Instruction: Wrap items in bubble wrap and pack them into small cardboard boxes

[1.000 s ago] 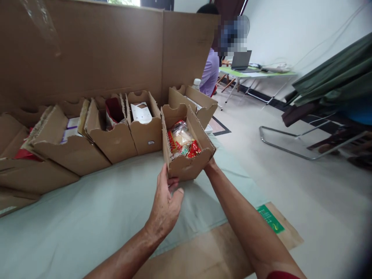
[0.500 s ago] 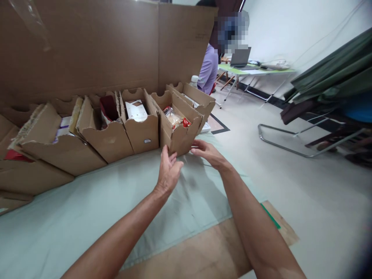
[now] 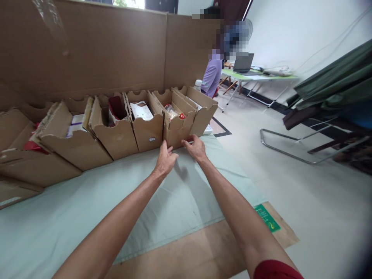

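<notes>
A cardboard bin (image 3: 178, 130) with packets in clear and red wrapping (image 3: 174, 112) stands in a row of similar bins. My left hand (image 3: 165, 159) is at the lower left of its front, fingers stretched out and thumb apart. My right hand (image 3: 196, 148) is by the lower right of the same front, fingers bent a little and spread, the tips at or very near the cardboard. Neither hand is wrapped round anything. To the left is a bin (image 3: 149, 133) holding a white box (image 3: 141, 111); to the right, another bin (image 3: 207, 110) stands at an angle.
More bins (image 3: 117, 141) continue leftward, before a tall cardboard panel (image 3: 116, 50). A pale green cloth (image 3: 139, 201) covers the surface. Beyond are a person in a purple top (image 3: 213, 73), a table with a laptop (image 3: 244, 64) and a metal-framed chair (image 3: 287, 153).
The bin between my hands has gone back, its front now nearly level with the neighbouring bin. My right hand has moved left, closer to my left hand. The camera view has shifted slightly.
</notes>
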The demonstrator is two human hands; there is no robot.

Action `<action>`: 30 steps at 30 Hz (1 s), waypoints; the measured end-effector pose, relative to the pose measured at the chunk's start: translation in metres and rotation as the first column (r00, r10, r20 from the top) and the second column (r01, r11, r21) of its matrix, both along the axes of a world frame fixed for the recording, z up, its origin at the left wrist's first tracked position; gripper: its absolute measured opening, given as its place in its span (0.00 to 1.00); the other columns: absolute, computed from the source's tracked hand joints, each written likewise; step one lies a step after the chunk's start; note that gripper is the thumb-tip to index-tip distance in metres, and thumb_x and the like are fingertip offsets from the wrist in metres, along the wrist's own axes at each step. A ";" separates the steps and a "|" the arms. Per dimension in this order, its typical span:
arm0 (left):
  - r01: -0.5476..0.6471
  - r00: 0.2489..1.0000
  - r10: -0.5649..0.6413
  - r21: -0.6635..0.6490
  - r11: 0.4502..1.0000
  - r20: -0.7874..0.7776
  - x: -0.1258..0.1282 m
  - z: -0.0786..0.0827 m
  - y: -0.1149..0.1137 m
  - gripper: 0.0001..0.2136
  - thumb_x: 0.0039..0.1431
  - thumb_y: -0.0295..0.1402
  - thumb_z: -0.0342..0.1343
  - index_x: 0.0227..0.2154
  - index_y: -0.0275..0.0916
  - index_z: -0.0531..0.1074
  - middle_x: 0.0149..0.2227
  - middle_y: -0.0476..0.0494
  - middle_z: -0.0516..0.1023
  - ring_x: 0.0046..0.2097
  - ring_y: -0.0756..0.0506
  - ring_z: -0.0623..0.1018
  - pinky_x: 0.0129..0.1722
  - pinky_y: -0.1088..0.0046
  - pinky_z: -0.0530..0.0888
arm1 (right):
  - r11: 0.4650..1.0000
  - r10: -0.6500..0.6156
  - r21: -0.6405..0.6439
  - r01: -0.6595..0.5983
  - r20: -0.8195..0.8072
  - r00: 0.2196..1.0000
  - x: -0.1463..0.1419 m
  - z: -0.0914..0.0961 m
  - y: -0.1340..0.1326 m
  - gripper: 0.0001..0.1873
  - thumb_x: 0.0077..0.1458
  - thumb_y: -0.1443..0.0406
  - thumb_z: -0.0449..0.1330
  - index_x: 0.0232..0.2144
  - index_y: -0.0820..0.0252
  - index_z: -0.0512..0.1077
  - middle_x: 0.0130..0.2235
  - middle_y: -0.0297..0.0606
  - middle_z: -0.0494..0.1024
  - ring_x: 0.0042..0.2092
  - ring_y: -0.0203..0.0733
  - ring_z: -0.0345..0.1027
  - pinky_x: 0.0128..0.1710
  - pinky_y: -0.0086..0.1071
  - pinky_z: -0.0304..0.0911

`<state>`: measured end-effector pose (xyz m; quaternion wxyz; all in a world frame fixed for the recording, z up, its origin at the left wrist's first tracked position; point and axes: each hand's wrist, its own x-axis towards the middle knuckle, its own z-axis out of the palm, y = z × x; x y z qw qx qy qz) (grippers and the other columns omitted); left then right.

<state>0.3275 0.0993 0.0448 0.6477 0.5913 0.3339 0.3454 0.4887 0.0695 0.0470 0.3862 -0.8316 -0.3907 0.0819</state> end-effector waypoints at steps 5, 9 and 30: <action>-0.025 0.991 0.036 0.087 0.996 -0.127 0.013 -0.003 0.010 0.46 0.47 0.26 0.55 0.71 0.30 0.45 0.72 0.25 0.54 0.68 0.35 0.67 0.65 0.62 0.68 | 0.999 -0.031 -0.020 0.031 0.029 0.999 0.000 0.000 0.010 0.13 0.55 0.56 0.64 0.39 0.57 0.76 0.43 0.43 0.84 0.47 0.52 0.77 0.49 0.40 0.68; -0.048 0.955 0.091 0.156 0.987 -0.284 0.011 -0.009 0.009 0.43 0.49 0.28 0.56 0.70 0.27 0.50 0.70 0.20 0.57 0.69 0.29 0.65 0.67 0.53 0.64 | 0.997 -0.065 -0.027 0.066 0.032 0.997 -0.002 -0.003 0.015 0.14 0.56 0.55 0.64 0.40 0.57 0.77 0.43 0.42 0.84 0.47 0.52 0.77 0.48 0.40 0.67; 0.396 0.788 -0.016 0.486 0.779 -0.615 -0.095 -0.024 -0.079 0.25 0.54 0.27 0.53 0.57 0.33 0.70 0.66 0.29 0.65 0.71 0.31 0.58 0.72 0.47 0.50 | 0.925 0.328 0.064 -0.374 0.357 0.874 -0.111 0.080 0.052 0.27 0.59 0.67 0.56 0.60 0.51 0.70 0.37 0.35 0.83 0.39 0.46 0.76 0.47 0.37 0.68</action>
